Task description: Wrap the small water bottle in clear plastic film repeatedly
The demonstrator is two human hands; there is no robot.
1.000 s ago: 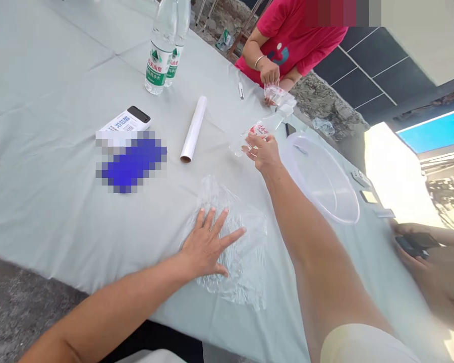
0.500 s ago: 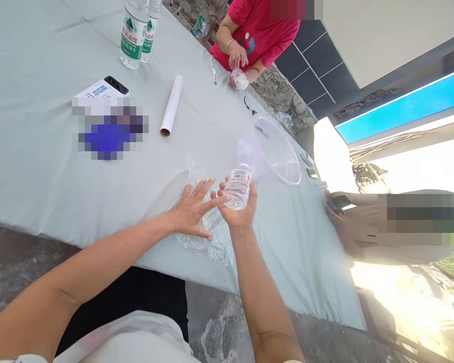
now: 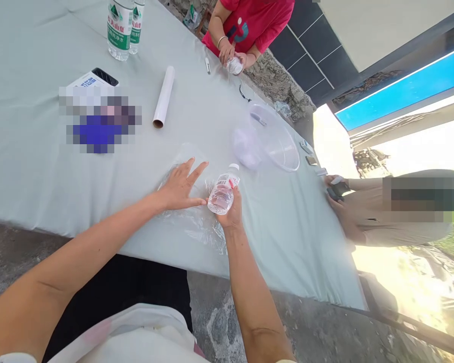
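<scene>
Pale draped surface [image 3: 204, 116], grey floor [image 3: 215, 312] below. Over it, right hand [image 3: 232, 213] gripping clear white-capped bottle [image 3: 221, 195], left hand [image 3: 177, 187] splayed.

We are wearing a white top [image 3: 144, 338], its cloth curving into a broad, rounded fold across the front. A soft pink patch [image 3: 98, 330] is showing on its left part, and a sliver of maroon [image 3: 199, 351] is peeking out at its lower right. A white left sleeve [image 3: 17, 358] is ending above the elbow, and a cream right sleeve [image 3: 286, 361] is just showing at the bottom edge. We are wearing plain black bottoms [image 3: 147, 275]. We are keeping both the left hand [image 3: 177, 189] and the right hand [image 3: 232, 216] bare.
</scene>
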